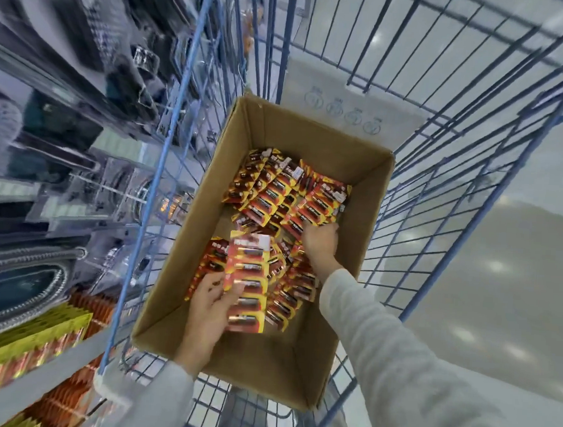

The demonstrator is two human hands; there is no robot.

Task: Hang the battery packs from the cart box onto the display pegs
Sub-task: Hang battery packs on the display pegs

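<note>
An open cardboard box [364, 217] stands inside a blue wire cart [471, 177]. Red and yellow battery packs [284, 190] lie heaped across its bottom. My left hand [208, 310] holds a long strip of battery packs [248, 286] above the box's near half, fingers curled on its lower left edge. Deeper in the box, my right hand [321, 243] reaches down and its fingers close on packs in the far pile; the fingertips are hidden among them. Hanging battery packs on the display [28, 343] show at the lower left.
Shelving with blurred hanging goods [65, 136] runs along the left of the cart. A coiled metal hose [24, 297] hangs above the yellow packs. Pale shop floor [504, 290] lies to the right of the cart.
</note>
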